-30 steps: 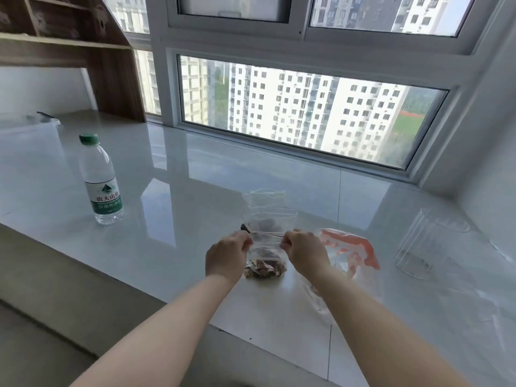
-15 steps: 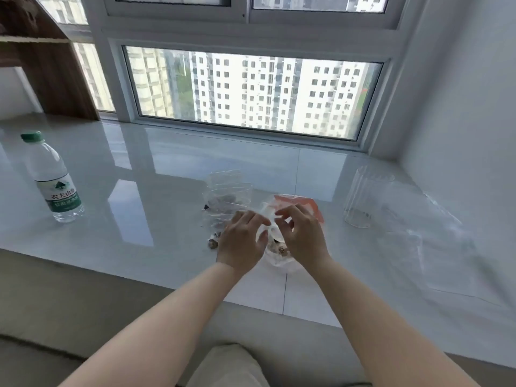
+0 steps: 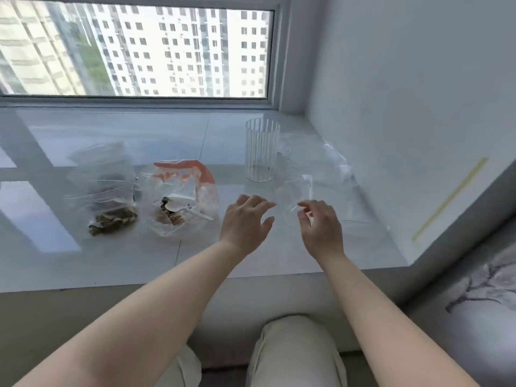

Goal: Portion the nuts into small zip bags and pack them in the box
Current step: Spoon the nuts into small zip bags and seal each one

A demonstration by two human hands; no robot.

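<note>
Clear empty bag (image 3: 293, 195) pinched by right hand (image 3: 321, 227), ready for filling; left hand (image 3: 245, 222) relaxed, reaching to open it.

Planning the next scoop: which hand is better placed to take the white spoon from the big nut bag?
Left. The left hand is open and nearer the spoon; the right hand pinches an empty zip bag.

No readable text, labels, brands or numbers anywhere; orange band on nut bag (image 3: 181, 196) shows no legible print.
</note>
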